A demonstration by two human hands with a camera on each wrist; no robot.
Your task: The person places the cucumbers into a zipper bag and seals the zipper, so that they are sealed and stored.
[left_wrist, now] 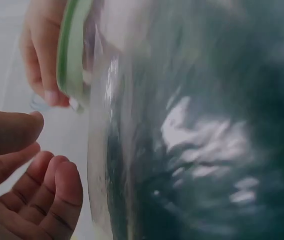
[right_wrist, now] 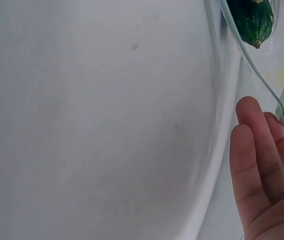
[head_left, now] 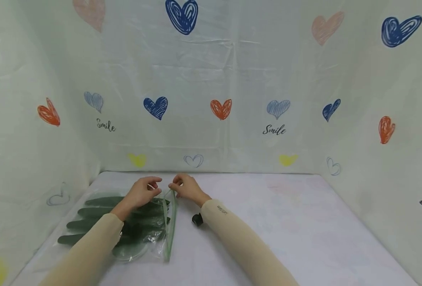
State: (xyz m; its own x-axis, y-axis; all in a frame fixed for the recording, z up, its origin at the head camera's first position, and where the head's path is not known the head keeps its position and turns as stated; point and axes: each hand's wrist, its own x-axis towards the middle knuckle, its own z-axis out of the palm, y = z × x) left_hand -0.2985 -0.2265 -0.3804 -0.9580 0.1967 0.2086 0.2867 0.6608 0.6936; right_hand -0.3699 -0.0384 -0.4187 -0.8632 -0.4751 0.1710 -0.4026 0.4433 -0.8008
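A clear zip bag (head_left: 128,255) with a green zip edge (head_left: 171,234) lies on the left of the table, its mouth facing right. Several long dark green cucumbers (head_left: 83,225) are inside it, side by side; one cucumber tip (right_wrist: 256,30) shows near the mouth in the right wrist view. With its fingertips my right hand (head_left: 187,188) pinches the far end of the green zip edge. Over the far part of the bag, my left hand (head_left: 141,192) hovers with loosely bent fingers and nothing between them. In the left wrist view its fingers (left_wrist: 66,185) are apart from the bag.
A small black object (head_left: 197,219) is beside the right forearm, partly hidden by the sleeve. The white-covered table (head_left: 278,226) reaches back to a hanging sheet (head_left: 246,87) printed with hearts, which also encloses both sides.
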